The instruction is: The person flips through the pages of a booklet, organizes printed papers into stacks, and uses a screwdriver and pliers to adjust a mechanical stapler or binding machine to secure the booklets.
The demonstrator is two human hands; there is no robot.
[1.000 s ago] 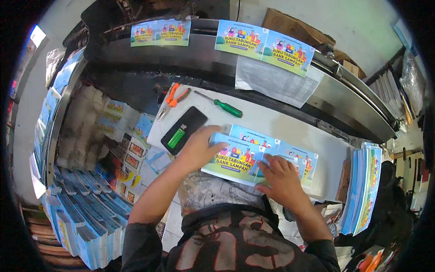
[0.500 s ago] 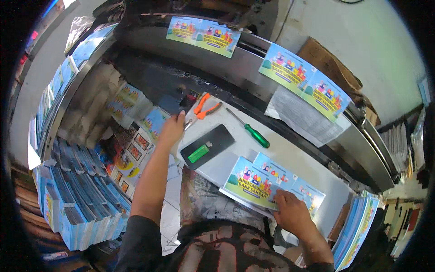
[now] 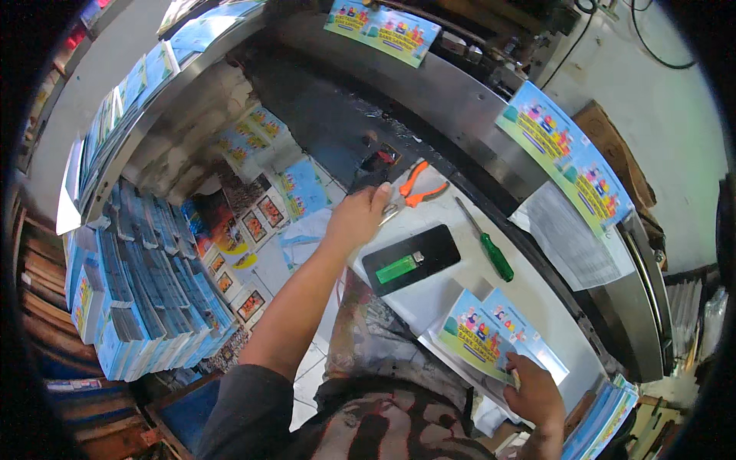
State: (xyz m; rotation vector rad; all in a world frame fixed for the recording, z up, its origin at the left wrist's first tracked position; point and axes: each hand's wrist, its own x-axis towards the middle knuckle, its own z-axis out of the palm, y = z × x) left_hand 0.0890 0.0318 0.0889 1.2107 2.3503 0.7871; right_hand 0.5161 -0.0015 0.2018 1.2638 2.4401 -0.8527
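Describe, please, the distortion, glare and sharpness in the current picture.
Head view: the metal beam bows along the fisheye's black-cornered rim; white glare marks the rear printed cover beside the right hand; the green screwdriver looks fairly crisp.

head-worn fisheye, looking down, near hands (image 3: 354, 221)

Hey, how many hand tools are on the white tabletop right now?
2: the orange-handled pliers near the far corner of the white tabletop, by the left hand, and the green-handled screwdriver right of the black phone. The booklets could hide more.
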